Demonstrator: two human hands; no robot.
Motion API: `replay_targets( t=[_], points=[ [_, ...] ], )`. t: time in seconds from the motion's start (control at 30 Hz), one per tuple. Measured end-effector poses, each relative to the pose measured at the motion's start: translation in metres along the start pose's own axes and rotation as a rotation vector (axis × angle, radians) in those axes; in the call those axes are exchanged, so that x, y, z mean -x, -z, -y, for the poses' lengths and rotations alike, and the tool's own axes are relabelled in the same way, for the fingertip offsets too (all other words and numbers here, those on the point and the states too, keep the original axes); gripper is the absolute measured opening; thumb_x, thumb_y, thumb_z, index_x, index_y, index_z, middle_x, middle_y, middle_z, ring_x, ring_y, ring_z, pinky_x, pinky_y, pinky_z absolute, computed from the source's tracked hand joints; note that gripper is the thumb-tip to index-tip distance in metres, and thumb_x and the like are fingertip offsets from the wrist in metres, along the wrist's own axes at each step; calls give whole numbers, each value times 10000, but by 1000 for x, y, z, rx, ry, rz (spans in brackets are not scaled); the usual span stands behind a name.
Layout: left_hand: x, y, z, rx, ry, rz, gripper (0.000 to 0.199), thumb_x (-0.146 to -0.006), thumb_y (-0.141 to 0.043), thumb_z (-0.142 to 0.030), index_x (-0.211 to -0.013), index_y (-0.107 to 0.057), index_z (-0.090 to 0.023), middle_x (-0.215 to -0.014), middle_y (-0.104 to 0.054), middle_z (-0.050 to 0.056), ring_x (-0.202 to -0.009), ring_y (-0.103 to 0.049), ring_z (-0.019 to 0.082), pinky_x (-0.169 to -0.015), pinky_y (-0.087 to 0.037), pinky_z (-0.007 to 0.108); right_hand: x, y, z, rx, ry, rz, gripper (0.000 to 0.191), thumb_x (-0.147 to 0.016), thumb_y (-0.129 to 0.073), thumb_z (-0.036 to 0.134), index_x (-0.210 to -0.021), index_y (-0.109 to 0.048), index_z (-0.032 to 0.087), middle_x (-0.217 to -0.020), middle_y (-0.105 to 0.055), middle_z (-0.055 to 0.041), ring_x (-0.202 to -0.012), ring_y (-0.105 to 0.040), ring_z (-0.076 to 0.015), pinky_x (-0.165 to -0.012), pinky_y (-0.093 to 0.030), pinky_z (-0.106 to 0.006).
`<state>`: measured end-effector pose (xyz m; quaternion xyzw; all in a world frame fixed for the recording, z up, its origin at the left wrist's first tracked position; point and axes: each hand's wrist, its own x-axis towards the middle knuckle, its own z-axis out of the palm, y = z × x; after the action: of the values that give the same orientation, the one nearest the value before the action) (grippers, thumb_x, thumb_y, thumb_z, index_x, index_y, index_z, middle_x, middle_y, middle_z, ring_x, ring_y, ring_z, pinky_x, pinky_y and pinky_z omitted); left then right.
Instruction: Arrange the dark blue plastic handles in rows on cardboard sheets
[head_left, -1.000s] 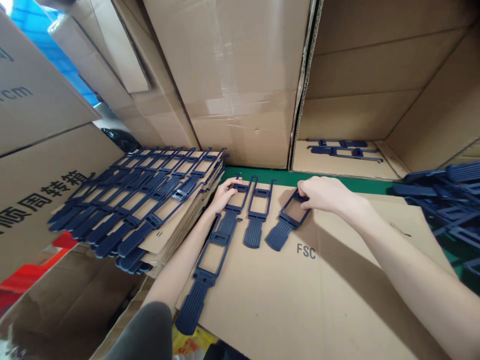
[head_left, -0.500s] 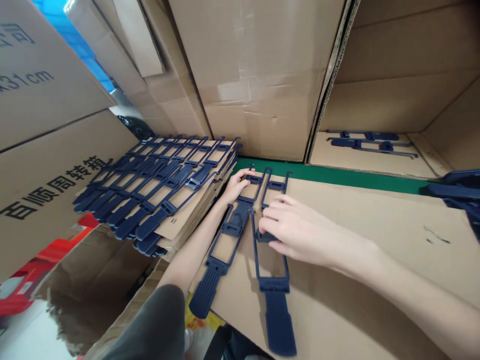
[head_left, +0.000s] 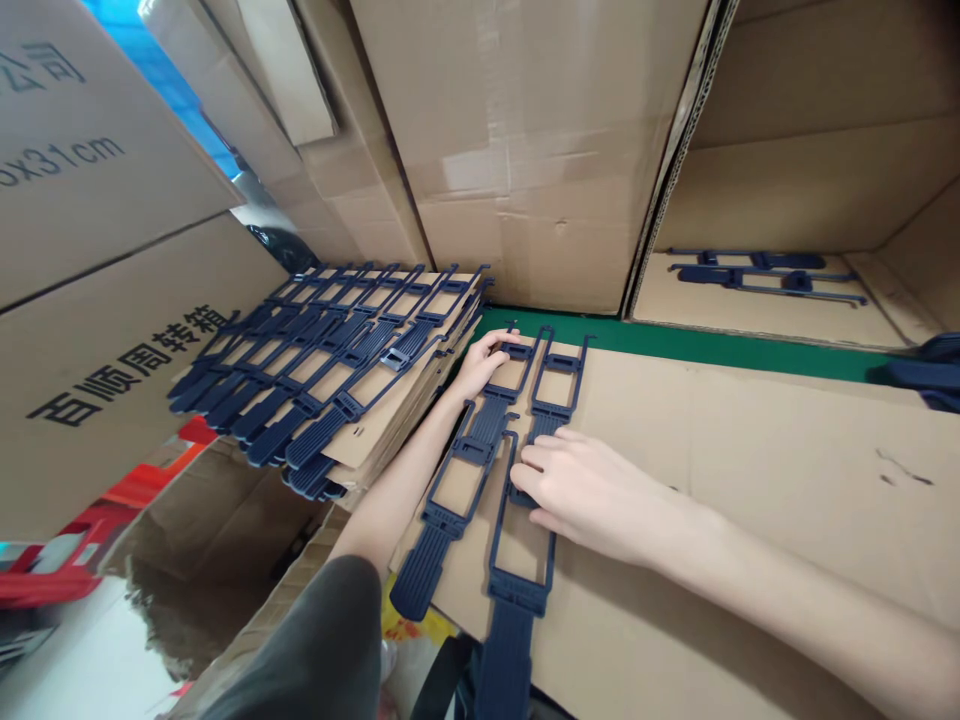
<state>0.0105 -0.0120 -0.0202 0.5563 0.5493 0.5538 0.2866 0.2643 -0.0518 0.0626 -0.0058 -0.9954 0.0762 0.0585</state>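
My right hand (head_left: pixel 574 490) is closed on the crossbar of a dark blue plastic frame with a ribbed paddle (head_left: pixel 517 595), whose paddle end points toward me. Its far end lies by the ribbed part of another blue frame (head_left: pixel 556 385). My left hand (head_left: pixel 484 365), fingers bent, grips the far-left blue frame (head_left: pixel 510 372) near its hooked end. Nearer to me, another blue frame (head_left: pixel 439 515) lies slanted, its far end overlapping that one's paddle. These pieces lie on a flat cardboard sheet (head_left: pixel 712 480).
Left of my arm stands a stack of cardboard sheets (head_left: pixel 390 435) topped with rows of blue frames (head_left: pixel 315 365). Tall cartons (head_left: pixel 525 150) rise behind. An open box (head_left: pixel 787 190) holds a few frames (head_left: pixel 765 275). More blue parts (head_left: pixel 922 375) sit at the right edge.
My right hand has drawn its blue frame toward me and slightly left, so more of the far-right frame shows. My left hand stays at the far-left frame. The view has shifted slightly.
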Motion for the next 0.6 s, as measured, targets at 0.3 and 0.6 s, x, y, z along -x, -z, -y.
replay_targets(
  t=[0.3, 0.6],
  points=[
    [0, 0, 1, -1, 5, 4, 279, -666, -539, -165, -918, -658, -188, -1204, -627, 63, -1286, -459, 269, -1102, -281, 424, -3, -5, -1, 20, -52, -47, 48, -789, -623, 123, -831, -613, 144, -853, -629, -70, -812, -610, -237, -653, -432, -324],
    [0, 0, -2, -18, 4, 5, 289, -666, -539, -163, -924, -664, -196, -1211, -626, 58, -1280, -463, 263, -1103, -282, 418, -5, -11, -2, 55, -63, -96, 37, -826, -593, 148, -853, -618, 145, -914, -633, -84, -914, -598, -259, -776, -444, -370]
  ],
)
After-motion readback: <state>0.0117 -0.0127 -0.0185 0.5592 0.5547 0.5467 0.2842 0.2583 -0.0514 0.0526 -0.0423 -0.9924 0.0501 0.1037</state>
